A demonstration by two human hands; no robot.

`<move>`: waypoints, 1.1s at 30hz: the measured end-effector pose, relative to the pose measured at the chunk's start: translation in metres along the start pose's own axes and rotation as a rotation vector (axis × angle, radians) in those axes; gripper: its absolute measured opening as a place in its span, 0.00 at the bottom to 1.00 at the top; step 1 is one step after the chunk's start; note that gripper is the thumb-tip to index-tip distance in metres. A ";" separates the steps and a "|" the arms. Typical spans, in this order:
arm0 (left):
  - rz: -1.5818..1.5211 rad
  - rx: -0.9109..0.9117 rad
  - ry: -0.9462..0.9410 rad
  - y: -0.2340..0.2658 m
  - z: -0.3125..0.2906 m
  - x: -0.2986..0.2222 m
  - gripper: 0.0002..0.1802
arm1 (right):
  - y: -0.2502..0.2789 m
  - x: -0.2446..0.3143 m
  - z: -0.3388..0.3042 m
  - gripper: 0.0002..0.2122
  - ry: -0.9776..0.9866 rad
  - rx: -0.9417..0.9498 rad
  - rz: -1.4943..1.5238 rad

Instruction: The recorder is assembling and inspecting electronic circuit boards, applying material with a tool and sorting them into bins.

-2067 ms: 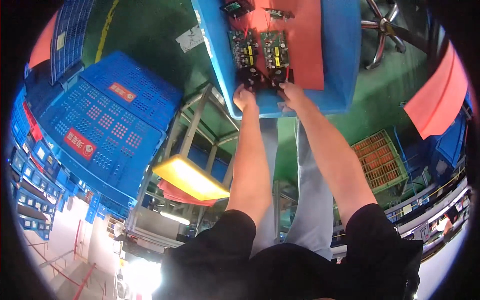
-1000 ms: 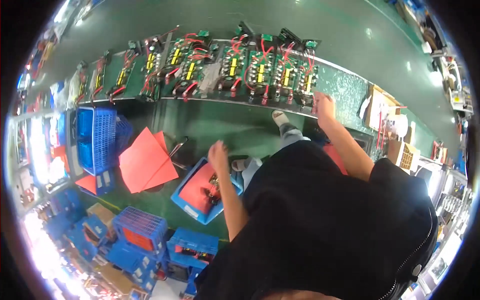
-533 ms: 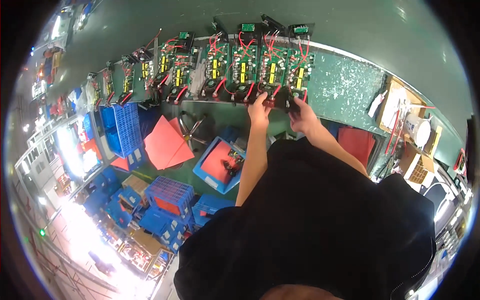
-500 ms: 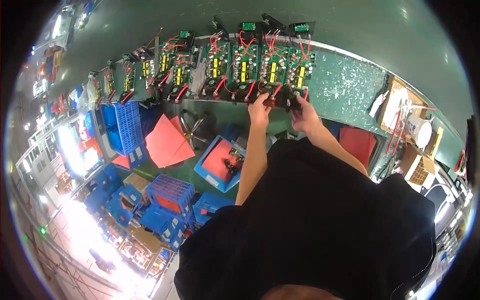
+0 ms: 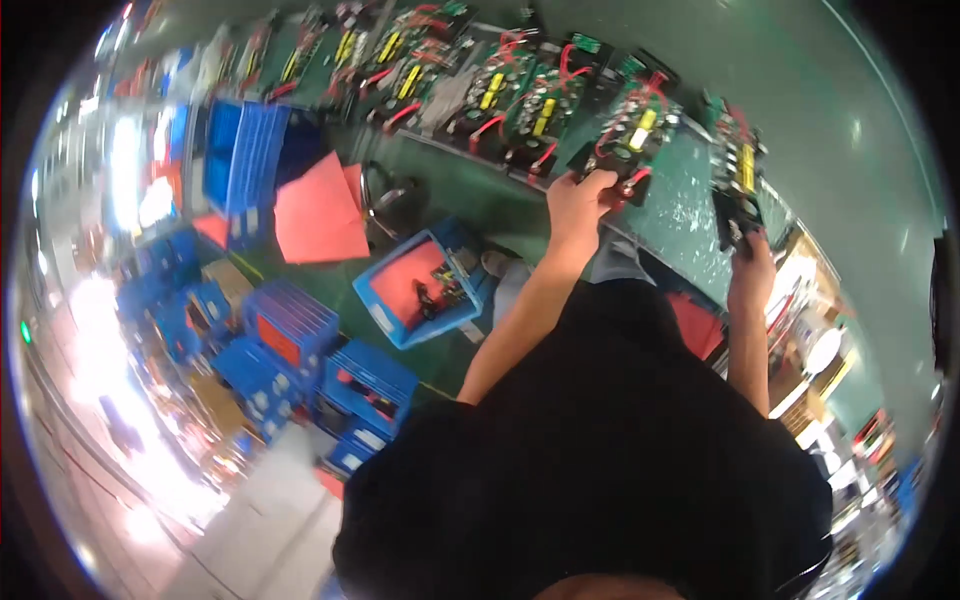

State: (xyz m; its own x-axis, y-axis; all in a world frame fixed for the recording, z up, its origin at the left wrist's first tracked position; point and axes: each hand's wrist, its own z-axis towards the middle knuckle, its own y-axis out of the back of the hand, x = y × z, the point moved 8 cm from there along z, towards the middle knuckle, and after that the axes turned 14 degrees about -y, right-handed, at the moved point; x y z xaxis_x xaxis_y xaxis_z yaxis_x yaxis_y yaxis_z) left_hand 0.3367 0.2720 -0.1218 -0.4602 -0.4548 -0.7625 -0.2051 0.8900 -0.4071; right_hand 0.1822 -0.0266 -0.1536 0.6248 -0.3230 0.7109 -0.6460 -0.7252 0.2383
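My left hand [image 5: 577,212] is closed on the near black end of a circuit board assembly [image 5: 636,125], a green board with yellow parts and red wires. Farther right, my right hand [image 5: 752,272] grips the dark lower end of a second circuit board assembly [image 5: 742,165], set well apart from the first. Left of my left hand, more boards of the same kind stand in a row, the nearest being a circuit board [image 5: 543,115] with a red lead at its near end. The fingertips are partly hidden by the assemblies, and the picture is blurred by motion.
Under the boards runs a worn green bench [image 5: 690,215] with scuffed paint. Below it are a blue bin [image 5: 375,290] with parts on a red sheet, a pink sheet [image 5: 318,212] and several stacked blue crates [image 5: 290,318]. Cartons and a white tub [image 5: 815,345] stand at right.
My hands have moved apart, each carrying a circuit board assembly to the right, the right hand farther. Gaps opened between these boards and the row. The whole view has turned.
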 end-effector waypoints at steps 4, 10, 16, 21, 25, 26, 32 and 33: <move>-0.087 0.068 -0.103 0.012 -0.028 -0.055 0.07 | 0.043 0.051 -0.018 0.14 0.131 -0.123 -0.048; -0.411 -0.065 -0.335 0.141 -0.127 -0.142 0.11 | -0.022 0.146 -0.107 0.13 0.678 0.078 -0.302; -0.569 -0.557 -0.720 0.322 -0.250 -0.144 0.16 | -0.242 0.151 -0.212 0.29 0.273 0.909 -0.286; -0.492 -1.001 -0.727 0.495 -0.315 -0.072 0.14 | -0.425 0.060 -0.322 0.25 0.164 1.175 -0.742; -0.570 -1.353 -0.727 0.611 -0.345 -0.015 0.09 | -0.555 -0.082 -0.340 0.12 0.035 1.222 -1.010; -0.576 -1.427 -0.706 0.639 -0.345 0.015 0.08 | -0.580 -0.129 -0.368 0.07 -0.035 1.194 -1.029; -0.856 -1.710 -0.660 0.732 -0.313 0.134 0.11 | -0.734 -0.464 -0.289 0.07 -0.134 1.235 -1.345; -0.906 -1.722 -0.681 0.735 -0.305 0.150 0.12 | -0.752 -0.511 -0.273 0.07 -0.097 1.235 -1.362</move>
State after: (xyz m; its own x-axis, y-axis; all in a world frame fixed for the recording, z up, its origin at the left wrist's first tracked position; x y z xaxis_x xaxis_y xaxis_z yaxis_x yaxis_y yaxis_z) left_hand -0.1466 0.8670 -0.3820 0.4584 -0.2622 -0.8492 -0.7536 -0.6212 -0.2150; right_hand 0.2285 0.8496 -0.5155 0.4255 0.8028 0.4176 0.8927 -0.4481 -0.0480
